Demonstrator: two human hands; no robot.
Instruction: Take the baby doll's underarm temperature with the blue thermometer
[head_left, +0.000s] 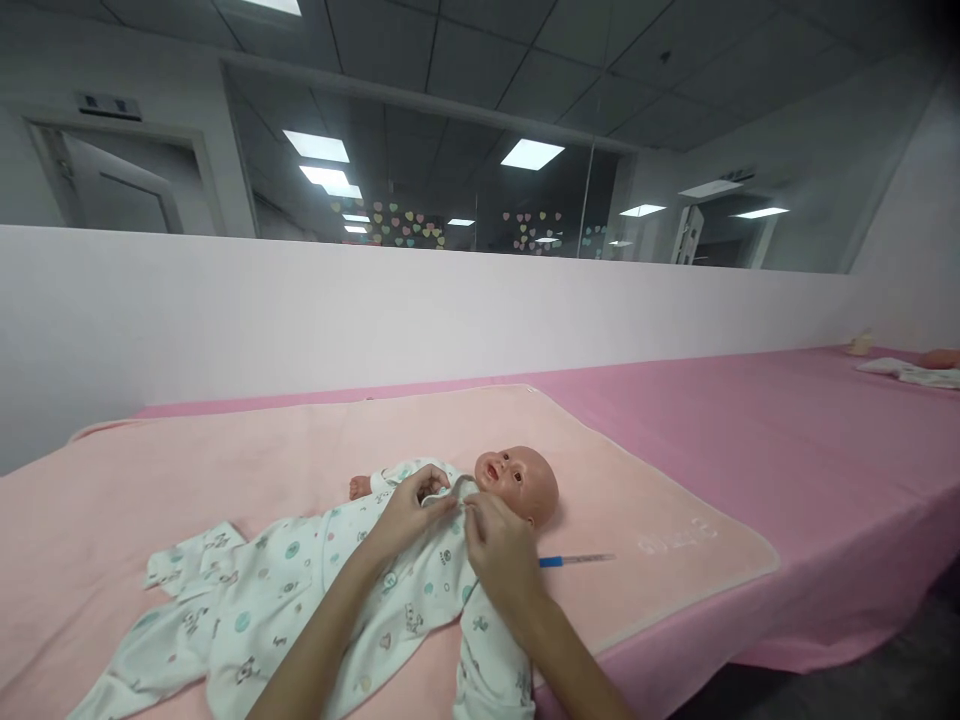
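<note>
Currently, baby doll (529, 480) lies face-up on a peach mat (592, 485) over the pink-covered surface (720, 420). White printed romper (300, 550) covers its torso; far arm sleeved, hand out at the cuff. Left hand (405, 515) and right hand (504, 560) both in narrow grip, pinching the neckline below the chin. Dressing looks mostly done; collar seemingly unsettled. Front closure: cannot tell. Blue-ended pen-like stick (551, 562) beside right hand.
</note>
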